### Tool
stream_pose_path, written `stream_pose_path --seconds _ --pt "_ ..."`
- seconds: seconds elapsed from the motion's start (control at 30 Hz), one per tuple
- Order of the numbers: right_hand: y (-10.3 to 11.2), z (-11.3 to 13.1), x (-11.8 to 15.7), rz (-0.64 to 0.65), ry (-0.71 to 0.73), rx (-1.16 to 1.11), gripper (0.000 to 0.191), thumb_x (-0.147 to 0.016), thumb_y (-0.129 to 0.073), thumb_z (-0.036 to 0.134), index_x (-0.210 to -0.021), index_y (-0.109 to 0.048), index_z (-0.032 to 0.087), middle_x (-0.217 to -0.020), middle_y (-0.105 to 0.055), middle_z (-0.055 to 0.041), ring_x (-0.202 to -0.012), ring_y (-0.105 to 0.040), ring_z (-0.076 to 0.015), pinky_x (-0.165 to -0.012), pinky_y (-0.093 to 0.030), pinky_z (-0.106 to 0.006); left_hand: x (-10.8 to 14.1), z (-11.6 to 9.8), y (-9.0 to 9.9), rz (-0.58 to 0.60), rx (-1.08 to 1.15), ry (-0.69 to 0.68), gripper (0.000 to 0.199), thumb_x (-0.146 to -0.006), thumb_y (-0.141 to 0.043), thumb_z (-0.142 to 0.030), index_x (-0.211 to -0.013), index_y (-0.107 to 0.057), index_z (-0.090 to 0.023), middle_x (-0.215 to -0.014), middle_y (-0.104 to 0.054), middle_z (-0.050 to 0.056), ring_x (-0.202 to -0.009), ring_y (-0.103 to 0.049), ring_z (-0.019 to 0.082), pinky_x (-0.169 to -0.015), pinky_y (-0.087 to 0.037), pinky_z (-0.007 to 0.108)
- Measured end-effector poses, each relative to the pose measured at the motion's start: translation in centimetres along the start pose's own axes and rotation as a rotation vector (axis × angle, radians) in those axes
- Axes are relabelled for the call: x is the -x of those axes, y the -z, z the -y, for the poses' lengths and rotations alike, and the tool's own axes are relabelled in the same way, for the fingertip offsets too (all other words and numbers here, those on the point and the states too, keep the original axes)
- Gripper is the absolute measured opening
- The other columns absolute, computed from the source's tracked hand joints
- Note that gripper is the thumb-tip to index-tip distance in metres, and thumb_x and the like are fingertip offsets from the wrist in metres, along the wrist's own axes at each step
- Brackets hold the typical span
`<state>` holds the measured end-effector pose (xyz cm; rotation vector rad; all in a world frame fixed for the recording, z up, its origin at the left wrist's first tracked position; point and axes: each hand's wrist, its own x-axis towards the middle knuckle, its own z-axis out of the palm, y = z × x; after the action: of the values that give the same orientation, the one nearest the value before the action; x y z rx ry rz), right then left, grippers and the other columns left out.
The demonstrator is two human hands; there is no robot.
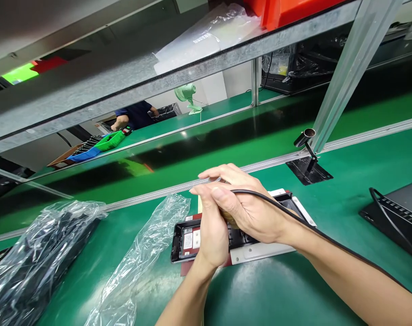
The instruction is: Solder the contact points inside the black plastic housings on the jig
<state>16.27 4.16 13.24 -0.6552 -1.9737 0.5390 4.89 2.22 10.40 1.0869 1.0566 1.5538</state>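
Note:
My left hand (213, 231) and my right hand (249, 206) are pressed together above a long black plastic housing (178, 242). Both are closed, and whatever lies between the palms is hidden. A black cable (277, 204) comes out near the thumbs and runs back along my right forearm. The housing rests in a white and dark red fixture (260, 252), its middle covered by my hands. A white label (188, 241) shows inside the housing's left end.
Clear plastic film (148, 240) lies left of the housing, beside bagged black parts (46, 258). A metal tube holder (305, 137) stands behind on the right, near a black device (402, 213). A metal shelf (199, 68) crosses above; a co-worker (134, 115) is beyond.

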Motion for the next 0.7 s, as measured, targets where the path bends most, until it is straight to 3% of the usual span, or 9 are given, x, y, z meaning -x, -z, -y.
stream_pose_path --seconds 0.2,0.33,0.4,0.57,0.7 --pt "0.2 -0.4 0.0 -0.015 0.003 0.053 0.045 -0.110 -0.035 0.042 -0.126 -0.074 0.027 -0.140 -0.061 -0.0085 -0.127 -0.056 -0.0233 -0.109 -0.045 -0.044 0.1 -0.8 0.3 0.013 -0.132 -0.063 0.059 -0.095 -0.045 -0.073 -0.106 -0.071 -0.021 -0.111 -0.073 0.010 -0.134 -0.059 0.028 -0.115 -0.048 0.040" --pt "0.4 -0.4 -0.1 0.004 0.041 0.063 0.043 -0.109 -0.037 0.043 -0.127 -0.072 0.027 -0.142 -0.061 -0.0102 -0.130 -0.055 -0.0273 -0.110 -0.045 -0.050 0.1 -1.5 -0.3 0.072 -0.057 -0.076 0.072 -0.092 -0.032 -0.083 -0.104 -0.071 -0.023 -0.102 -0.073 0.011 -0.127 -0.064 0.029 -0.103 -0.058 0.042" --pt "0.5 -0.3 -0.1 0.013 0.039 0.054 0.041 -0.108 -0.040 0.042 -0.129 -0.072 0.028 -0.141 -0.063 -0.0093 -0.130 -0.056 -0.0294 -0.110 -0.045 -0.052 0.1 -1.6 -0.8 0.110 -0.012 -0.087 0.073 -0.094 -0.028 -0.082 -0.101 -0.071 -0.023 -0.102 -0.072 0.012 -0.128 -0.063 0.029 -0.104 -0.057 0.043" --pt "0.4 -0.1 -0.2 -0.001 0.024 0.017 0.038 -0.108 -0.041 0.035 -0.125 -0.073 0.027 -0.142 -0.064 -0.0066 -0.131 -0.057 -0.0281 -0.113 -0.044 -0.050 0.1 -1.3 -2.1 0.017 0.008 -0.156 0.065 -0.101 -0.026 -0.070 -0.104 -0.071 -0.023 -0.104 -0.073 0.010 -0.132 -0.060 0.027 -0.116 -0.048 0.046" --pt "0.1 -0.1 -0.2 -0.013 0.026 -0.045 0.037 -0.108 -0.040 0.033 -0.122 -0.073 0.025 -0.136 -0.068 -0.0061 -0.127 -0.061 -0.0252 -0.111 -0.046 -0.047 0.3 -1.2 -2.4 -0.101 -0.076 -0.165 0.067 -0.100 -0.031 -0.073 -0.105 -0.072 -0.020 -0.107 -0.074 0.011 -0.130 -0.063 0.028 -0.117 -0.048 0.045"
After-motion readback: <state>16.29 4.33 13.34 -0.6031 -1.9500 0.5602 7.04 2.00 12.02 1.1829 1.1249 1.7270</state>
